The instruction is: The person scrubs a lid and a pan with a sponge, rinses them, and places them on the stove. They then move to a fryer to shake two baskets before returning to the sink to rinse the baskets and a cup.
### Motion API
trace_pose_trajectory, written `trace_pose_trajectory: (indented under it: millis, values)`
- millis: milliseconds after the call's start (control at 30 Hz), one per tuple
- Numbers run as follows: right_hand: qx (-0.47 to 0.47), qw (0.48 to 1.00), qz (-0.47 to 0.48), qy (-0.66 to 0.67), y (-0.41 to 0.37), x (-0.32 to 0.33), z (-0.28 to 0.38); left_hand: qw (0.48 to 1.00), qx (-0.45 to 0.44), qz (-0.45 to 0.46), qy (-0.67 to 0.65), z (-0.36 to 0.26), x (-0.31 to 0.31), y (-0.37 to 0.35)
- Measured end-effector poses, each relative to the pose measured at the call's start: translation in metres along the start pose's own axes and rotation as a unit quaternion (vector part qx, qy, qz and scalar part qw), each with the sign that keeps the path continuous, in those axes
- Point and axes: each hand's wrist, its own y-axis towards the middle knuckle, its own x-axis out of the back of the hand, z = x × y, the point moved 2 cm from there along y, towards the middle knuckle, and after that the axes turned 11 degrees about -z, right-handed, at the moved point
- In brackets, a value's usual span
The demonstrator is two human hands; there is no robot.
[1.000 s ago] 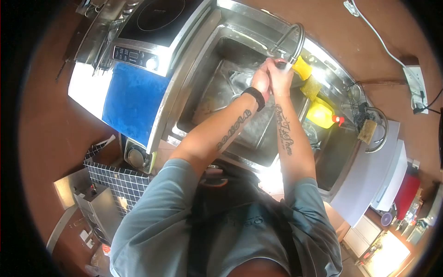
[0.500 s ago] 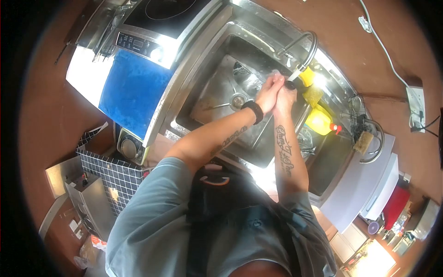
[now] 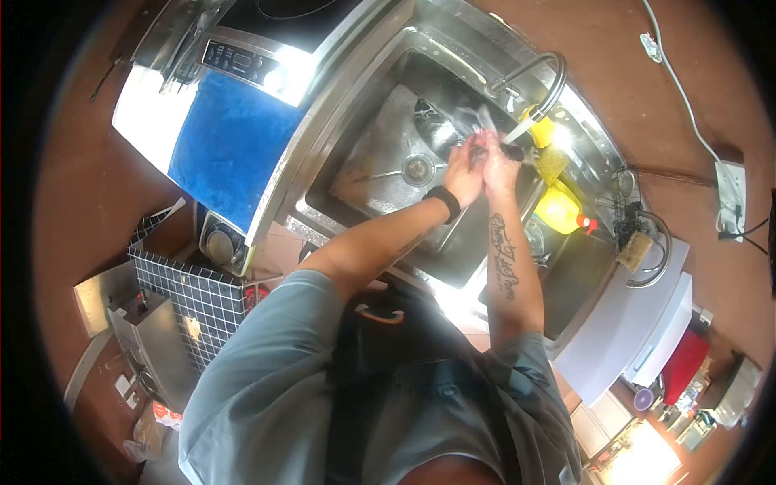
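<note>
My left hand (image 3: 464, 174), with a black band (image 3: 447, 202) at its wrist, is pressed against my right hand (image 3: 502, 170) over the sink basin (image 3: 364, 190). The fingers of both are closed together. A small dark thing (image 3: 511, 151) shows at my right hand's fingers; its kind cannot be made out. From the curved metal faucet (image 3: 556, 85), a water stream (image 3: 520, 130) runs onto the hands. A blurred, see-through shape shows beyond the fingertips, perhaps splashing water. Below lies the drain (image 3: 418, 170).
Right of my hands are a yellow sponge (image 3: 552, 164) and a yellow bottle with a red cap (image 3: 559, 208). Another sponge (image 3: 635, 250) sits by a wire rack. Left of the sink are a blue cloth-like sheet (image 3: 230, 145) and a cooktop (image 3: 283, 10).
My hands have shifted slightly against each other, and the fingers look more separated at the tips. The blurred see-through shape above them has grown. The whole view has tilted slightly.
</note>
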Motion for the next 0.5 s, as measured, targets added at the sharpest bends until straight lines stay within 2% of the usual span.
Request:
trace_pose_trajectory:
  millis: [33, 100, 167, 200, 233, 267, 300, 333, 367, 500]
  values:
    - [-0.011, 0.998, -0.062, 0.017, -0.002, -0.003, 0.004, 1.0, -0.001, -0.003, 0.001, 0.004, 0.002, -0.003]
    - [0.007, 0.992, -0.102, 0.076, -0.009, -0.001, 0.016, 0.997, -0.049, 0.056, -0.014, 0.0, 0.011, -0.011]
    - [-0.005, 0.963, -0.244, 0.118, -0.012, 0.002, 0.026, 0.995, -0.06, 0.074, 0.001, 0.005, 0.021, -0.017]
    - [-0.003, 0.965, -0.193, 0.178, -0.003, 0.015, 0.016, 0.988, -0.109, 0.088, 0.067, 0.011, 0.024, -0.017]
    - [-0.003, 0.959, -0.214, 0.186, -0.004, 0.026, 0.015, 0.974, -0.157, 0.1, 0.133, 0.018, 0.027, -0.019]
    - [-0.024, 0.951, -0.215, 0.223, 0.002, 0.039, 0.006, 0.963, -0.16, 0.127, 0.175, 0.027, 0.029, -0.019]
    - [-0.047, 0.94, -0.216, 0.259, -0.003, 0.045, 0.007, 0.964, -0.159, 0.125, 0.175, 0.031, 0.034, -0.019]
    - [-0.074, 0.933, -0.238, 0.26, -0.009, 0.055, 0.008, 0.942, -0.223, 0.144, 0.206, 0.034, 0.037, -0.024]
    - [-0.058, 0.933, -0.242, 0.26, -0.015, 0.062, 0.01, 0.914, -0.287, 0.163, 0.236, 0.035, 0.039, -0.027]
    - [-0.096, 0.901, -0.263, 0.33, -0.034, 0.095, 0.006, 0.885, -0.342, 0.175, 0.263, 0.02, 0.045, -0.031]
